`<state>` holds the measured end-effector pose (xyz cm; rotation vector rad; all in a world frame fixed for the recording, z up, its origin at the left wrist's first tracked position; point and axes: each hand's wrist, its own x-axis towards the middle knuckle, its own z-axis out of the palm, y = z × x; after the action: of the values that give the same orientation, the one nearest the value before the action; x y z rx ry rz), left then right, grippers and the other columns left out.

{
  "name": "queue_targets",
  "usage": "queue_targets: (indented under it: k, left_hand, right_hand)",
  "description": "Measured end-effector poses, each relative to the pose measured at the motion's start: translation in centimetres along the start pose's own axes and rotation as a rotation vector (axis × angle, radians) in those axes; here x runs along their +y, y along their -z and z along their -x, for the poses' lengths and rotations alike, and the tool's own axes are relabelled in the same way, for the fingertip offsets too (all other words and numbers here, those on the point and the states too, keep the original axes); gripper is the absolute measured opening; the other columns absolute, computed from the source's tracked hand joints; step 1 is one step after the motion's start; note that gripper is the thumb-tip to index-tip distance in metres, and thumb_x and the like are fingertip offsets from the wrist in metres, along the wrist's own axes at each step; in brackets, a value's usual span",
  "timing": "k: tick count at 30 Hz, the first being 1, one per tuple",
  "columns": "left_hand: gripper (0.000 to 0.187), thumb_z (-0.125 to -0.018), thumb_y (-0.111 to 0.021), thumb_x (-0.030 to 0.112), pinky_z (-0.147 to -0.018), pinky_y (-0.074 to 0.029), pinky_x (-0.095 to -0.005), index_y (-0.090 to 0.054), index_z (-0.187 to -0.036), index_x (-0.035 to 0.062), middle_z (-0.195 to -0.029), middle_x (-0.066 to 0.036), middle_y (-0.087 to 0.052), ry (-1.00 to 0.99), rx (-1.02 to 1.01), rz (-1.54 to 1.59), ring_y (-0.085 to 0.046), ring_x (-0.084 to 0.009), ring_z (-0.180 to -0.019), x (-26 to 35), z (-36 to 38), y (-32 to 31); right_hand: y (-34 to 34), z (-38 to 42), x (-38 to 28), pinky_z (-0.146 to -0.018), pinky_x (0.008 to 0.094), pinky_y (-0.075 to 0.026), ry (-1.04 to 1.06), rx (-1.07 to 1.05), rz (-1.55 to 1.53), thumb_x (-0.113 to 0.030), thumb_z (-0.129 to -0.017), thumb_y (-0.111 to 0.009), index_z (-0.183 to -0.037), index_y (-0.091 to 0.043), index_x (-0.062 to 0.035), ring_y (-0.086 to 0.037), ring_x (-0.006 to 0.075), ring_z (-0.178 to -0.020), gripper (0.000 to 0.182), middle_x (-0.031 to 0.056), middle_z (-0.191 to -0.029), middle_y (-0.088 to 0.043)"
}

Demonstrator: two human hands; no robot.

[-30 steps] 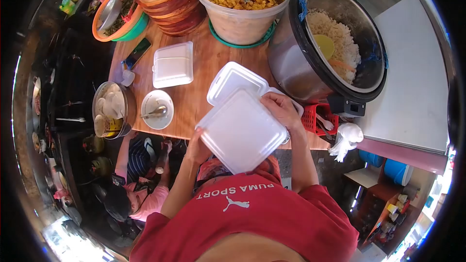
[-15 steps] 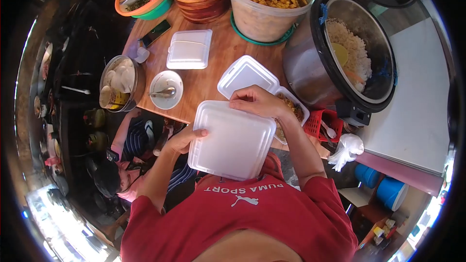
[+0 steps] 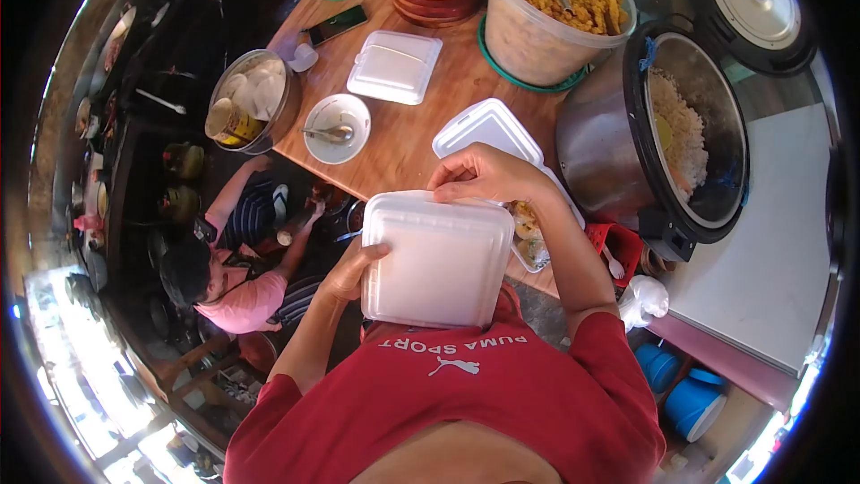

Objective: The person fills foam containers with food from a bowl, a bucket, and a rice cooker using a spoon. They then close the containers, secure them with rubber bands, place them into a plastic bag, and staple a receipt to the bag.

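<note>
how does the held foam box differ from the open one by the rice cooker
The held foam box looks shut; the open box has its lid back. The left hand grips the held box; the open one lies on the table. The open box shows food; the held one shows none. Both are white.

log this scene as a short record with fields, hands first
left hand: grips the side of a white lidded box, thumb on its face
right hand: fingers at that box's upper edge
open box: lid back, food inside, partly hidden by the right arm
closed box: on the table
bowl: white, holds a spoon
tub: yellow-orange food
cooker: open, rice inside
</note>
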<state>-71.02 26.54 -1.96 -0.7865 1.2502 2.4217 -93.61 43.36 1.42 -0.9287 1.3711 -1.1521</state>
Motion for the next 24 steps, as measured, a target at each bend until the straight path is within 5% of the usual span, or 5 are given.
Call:
queue_targets:
  k: [11, 17, 20, 24]
  left_hand:
    - [0.076, -0.072, -0.068, 0.031, -0.085, -0.048, -0.0338, -0.035, -0.129, -0.0068, -0.115, -0.018, -0.053, -0.088, 0.085, 0.065, -0.056, -0.0234, -0.102, -2.5, 2.6, -0.2]
    - [0.074, -0.072, -0.068, 0.029, -0.086, -0.047, -0.0344, -0.037, -0.128, -0.0070, -0.114, -0.018, -0.054, -0.118, 0.113, 0.088, -0.056, -0.0241, -0.101, -3.6, 3.1, -0.2]
    - [0.074, -0.071, -0.069, 0.030, -0.088, -0.045, -0.0345, -0.039, -0.127, -0.0064, -0.114, -0.018, -0.054, -0.113, 0.090, 0.077, -0.056, -0.0237, -0.102, -2.9, 3.0, -0.1]
    - [0.078, -0.070, -0.071, 0.037, -0.091, -0.043, -0.0354, -0.040, -0.128, -0.0046, -0.117, -0.016, -0.054, -0.062, -0.032, 0.030, -0.054, -0.0226, -0.105, -1.6, 1.7, 3.7]
  right_hand:
    - [-2.4, -1.3, 1.1, -0.072, 0.0212, -0.045, 0.008, -0.021, 0.105, -0.012, -0.084, -0.065, -0.095, -0.064, 0.0003, -0.056, 0.0050, -0.078, 0.016, 0.0006, -0.084, -0.064]
    - [-2.7, -0.9, 1.9, -0.080, 0.0241, -0.045, -0.170, -0.156, 0.100, -0.033, -0.093, -0.050, -0.113, -0.059, -0.0017, -0.057, 0.0101, -0.095, 0.038, 0.0063, -0.107, -0.062]
    - [-3.0, -0.9, 3.3, -0.087, 0.0247, -0.043, -0.483, -0.285, -0.305, -0.044, -0.095, -0.041, -0.123, -0.053, -0.0031, -0.054, 0.0121, -0.104, 0.050, 0.0068, -0.116, -0.058]
    - [-2.8, -2.7, 3.3, -0.093, 0.0254, -0.039, -0.361, -0.384, -0.246, -0.042, -0.096, -0.039, -0.127, -0.049, -0.0026, -0.051, 0.0133, -0.109, 0.051, 0.0075, -0.120, -0.055]
